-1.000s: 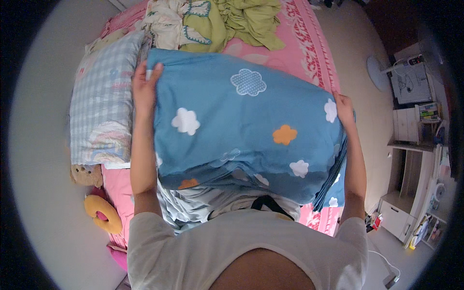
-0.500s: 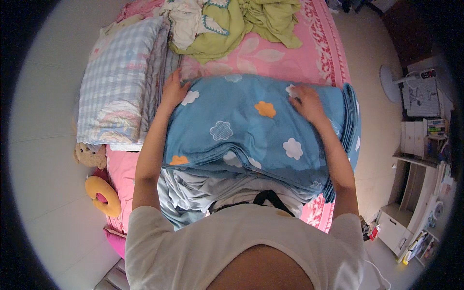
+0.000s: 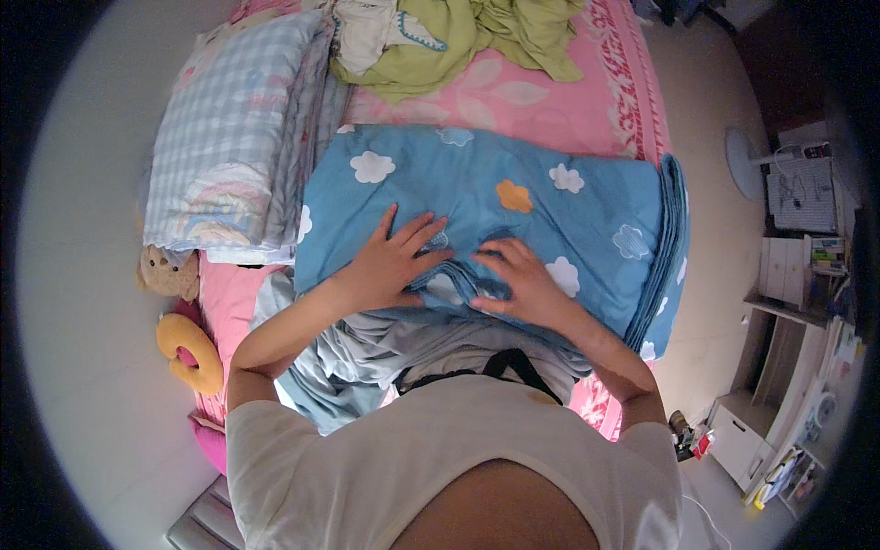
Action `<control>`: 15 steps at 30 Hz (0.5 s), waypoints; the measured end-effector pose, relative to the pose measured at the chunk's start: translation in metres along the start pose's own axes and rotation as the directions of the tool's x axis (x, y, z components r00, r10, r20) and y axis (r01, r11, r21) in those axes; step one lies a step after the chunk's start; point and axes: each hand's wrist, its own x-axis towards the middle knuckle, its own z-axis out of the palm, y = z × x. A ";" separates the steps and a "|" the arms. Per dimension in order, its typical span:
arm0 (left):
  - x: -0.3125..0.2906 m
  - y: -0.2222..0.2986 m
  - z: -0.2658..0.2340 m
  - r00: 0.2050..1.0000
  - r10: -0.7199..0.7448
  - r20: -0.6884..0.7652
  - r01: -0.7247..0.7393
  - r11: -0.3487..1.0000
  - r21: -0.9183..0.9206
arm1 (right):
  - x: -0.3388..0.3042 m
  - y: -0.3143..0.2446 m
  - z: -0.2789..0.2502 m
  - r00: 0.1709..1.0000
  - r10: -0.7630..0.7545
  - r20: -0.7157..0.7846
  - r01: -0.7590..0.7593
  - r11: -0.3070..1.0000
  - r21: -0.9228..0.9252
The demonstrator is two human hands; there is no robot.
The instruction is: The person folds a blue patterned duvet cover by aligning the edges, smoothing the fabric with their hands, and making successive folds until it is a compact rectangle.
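Observation:
A folded blue quilt (image 3: 412, 197) with white and orange clouds lies across the bed before me. Its layered folded edges (image 3: 667, 257) show at the right end. My left hand (image 3: 396, 263) rests on its near part, fingers spread. Close by on the right, my right hand (image 3: 520, 282) also touches the quilt with its fingers apart and curved. Between the two hands the near edge bunches up into a small raised fold. A crumpled pale grey-blue cloth (image 3: 348, 357) lies between the quilt and my body.
Folded checked bedding (image 3: 225, 128) is stacked at the left, with a teddy bear (image 3: 170, 273) and an orange neck pillow (image 3: 190, 353) nearer me. Green cloth (image 3: 522, 41) lies on the pink bed sheet (image 3: 522, 87) at the far end. A white shelf unit (image 3: 779, 367) stands at the right.
Both hands have come from the quilt's far edge toward me and inward, now close together on its near part. The quilt's far left corner now lies flatter and uncovered.

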 end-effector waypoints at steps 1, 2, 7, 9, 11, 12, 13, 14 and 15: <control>-0.002 -0.003 0.003 0.999 -0.020 -0.028 0.019 0.999 -0.042 | 0.001 -0.005 0.008 1.000 -0.003 0.001 0.003 0.999 -0.045; -0.003 -0.009 0.009 0.998 -0.040 -0.055 0.035 0.996 -0.085 | 0.001 -0.007 0.014 1.000 -0.005 0.002 0.005 0.996 -0.089; -0.011 -0.022 -0.007 0.972 -0.233 -0.025 0.215 0.928 -0.303 | 0.006 0.007 0.011 0.983 0.099 -0.154 -0.090 0.994 0.066; -0.013 -0.011 -0.010 0.984 -0.158 -0.080 0.125 0.939 -0.319 | 0.009 0.004 -0.005 0.955 0.230 -0.189 -0.183 0.954 0.236; -0.012 0.001 -0.013 0.964 -0.175 -0.199 0.124 0.962 -0.243 | 0.013 -0.006 -0.029 0.917 0.344 -0.204 -0.274 0.912 0.305; -0.011 0.005 -0.016 0.950 -0.176 -0.257 0.125 0.971 -0.203 | 0.014 -0.010 -0.037 0.908 0.340 -0.245 -0.267 0.920 0.287; -0.008 0.009 -0.021 0.937 -0.173 -0.304 0.129 0.979 -0.161 | 0.014 -0.007 -0.040 0.891 0.356 -0.280 -0.277 0.918 0.284; -0.006 0.012 -0.028 0.921 -0.169 -0.352 0.135 0.984 -0.119 | 0.013 -0.002 -0.042 0.874 0.371 -0.314 -0.287 0.915 0.282; -0.006 0.014 -0.032 0.902 -0.167 -0.397 0.149 0.986 -0.076 | 0.013 0.001 -0.046 0.857 0.382 -0.346 -0.292 0.914 0.283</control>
